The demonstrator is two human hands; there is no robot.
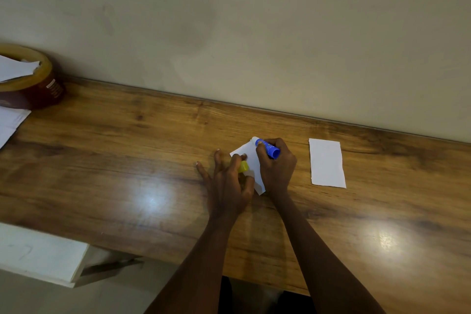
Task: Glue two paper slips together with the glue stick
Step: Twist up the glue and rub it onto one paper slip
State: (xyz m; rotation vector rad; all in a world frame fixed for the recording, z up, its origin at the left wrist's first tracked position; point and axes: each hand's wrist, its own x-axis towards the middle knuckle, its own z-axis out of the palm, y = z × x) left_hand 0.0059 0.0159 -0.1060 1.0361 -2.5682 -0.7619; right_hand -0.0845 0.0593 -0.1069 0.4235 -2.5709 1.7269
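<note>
A white paper slip [251, 160] lies tilted on the wooden table [127, 160] between my hands. My right hand [276, 168] grips a blue glue stick [269, 148], its white tip pressed at the slip's far corner. My left hand [225, 181] rests on the slip's left edge, fingers spread, with a yellow cap [243, 166] tucked between its fingers. A second white paper slip [327, 162] lies flat to the right, untouched and apart from both hands.
A round brown tin [33, 84] holding torn paper stands at the far left by the wall. Loose white sheets [10, 122] lie beside it. A white board [43, 255] juts out below the table's front edge at the left.
</note>
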